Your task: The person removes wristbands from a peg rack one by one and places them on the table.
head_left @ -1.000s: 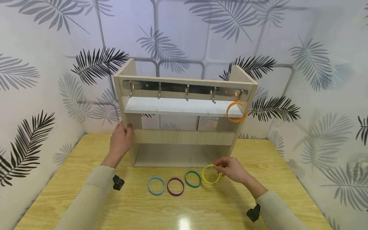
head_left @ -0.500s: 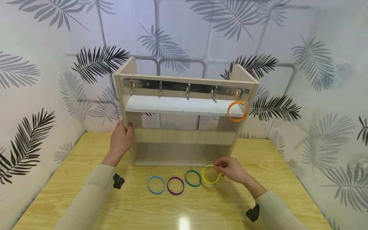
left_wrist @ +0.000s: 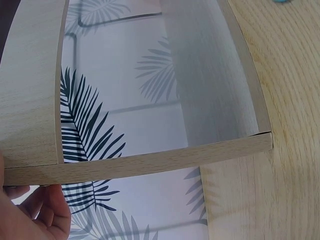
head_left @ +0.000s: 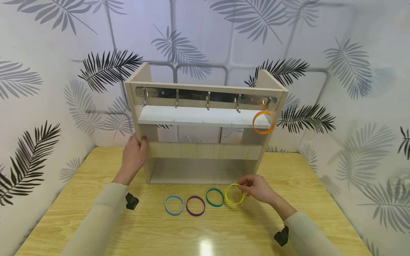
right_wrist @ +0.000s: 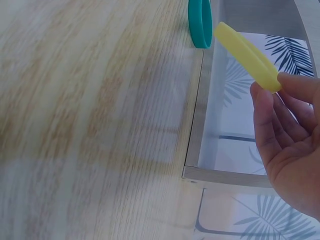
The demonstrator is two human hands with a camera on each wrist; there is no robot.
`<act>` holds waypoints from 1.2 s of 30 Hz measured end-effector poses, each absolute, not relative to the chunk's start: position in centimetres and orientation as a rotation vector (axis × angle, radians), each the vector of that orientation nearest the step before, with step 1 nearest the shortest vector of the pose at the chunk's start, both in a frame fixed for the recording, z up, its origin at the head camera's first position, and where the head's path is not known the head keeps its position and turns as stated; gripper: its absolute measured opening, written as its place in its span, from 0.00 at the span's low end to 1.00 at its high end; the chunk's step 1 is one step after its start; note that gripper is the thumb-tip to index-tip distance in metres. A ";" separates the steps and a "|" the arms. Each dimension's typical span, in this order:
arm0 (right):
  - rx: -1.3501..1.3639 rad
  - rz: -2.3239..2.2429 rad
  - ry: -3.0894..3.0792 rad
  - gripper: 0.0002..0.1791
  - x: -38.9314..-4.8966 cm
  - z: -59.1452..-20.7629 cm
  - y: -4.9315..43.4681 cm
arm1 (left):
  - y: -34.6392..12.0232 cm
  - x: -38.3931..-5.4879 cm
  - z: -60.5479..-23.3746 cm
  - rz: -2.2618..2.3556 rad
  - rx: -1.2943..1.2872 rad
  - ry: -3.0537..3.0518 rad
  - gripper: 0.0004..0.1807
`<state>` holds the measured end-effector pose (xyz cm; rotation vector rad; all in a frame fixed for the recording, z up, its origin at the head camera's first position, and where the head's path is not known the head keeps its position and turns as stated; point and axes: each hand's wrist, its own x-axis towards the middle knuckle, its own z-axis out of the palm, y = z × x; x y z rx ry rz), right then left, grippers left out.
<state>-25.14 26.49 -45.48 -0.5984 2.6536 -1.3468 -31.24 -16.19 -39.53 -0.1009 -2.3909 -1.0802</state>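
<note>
In the head view my left hand [head_left: 132, 156] grips the left side panel of a pale wooden shelf unit [head_left: 205, 150], thumb in front and fingers round the outer edge. My right hand [head_left: 257, 188] pinches the edge of a yellow silicone wristband [right_wrist: 245, 55] between thumb and fingertips. The right wrist view shows this band raised off the table. Left of it lie a green wristband [head_left: 215, 205], a purple one and a light blue wristband [head_left: 174, 214] on the table. An orange wristband [head_left: 264, 132] hangs from the rightmost hook of the unit.
A metal rail [head_left: 192, 94] with several hooks runs along the upper front of the unit. The unit stands at the back of a wooden table [head_left: 166, 238]. Leaf-patterned wall covering [head_left: 205, 35] rises behind and at both sides.
Both hands keep their places and holds, and the wristbands lie as before. The head view shifts only very slightly.
</note>
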 end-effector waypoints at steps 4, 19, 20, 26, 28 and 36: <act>-0.602 -1.345 2.653 0.11 -25.3 -45.7 26.6 | -16.2 -31.2 -39.6 -1.079 -0.104 -2.389 0.28; -0.537 -1.366 2.628 0.12 -26.1 -46.4 27.6 | -16.2 -31.3 -39.5 -1.084 -0.098 -2.399 0.29; -0.536 -1.373 2.623 0.12 -25.9 -46.0 27.5 | -16.2 -31.3 -39.5 -1.086 -0.099 -2.399 0.29; -0.518 -1.381 2.624 0.10 -25.5 -45.4 27.3 | -16.3 -31.3 -39.6 -1.093 -0.093 -2.400 0.29; -0.501 -1.377 2.632 0.11 -26.1 -46.5 27.7 | -16.3 -31.3 -39.6 -1.093 -0.091 -2.400 0.28; -0.477 -1.382 2.623 0.11 -26.8 -47.9 28.2 | -16.3 -31.3 -39.5 -1.083 -0.103 -2.383 0.28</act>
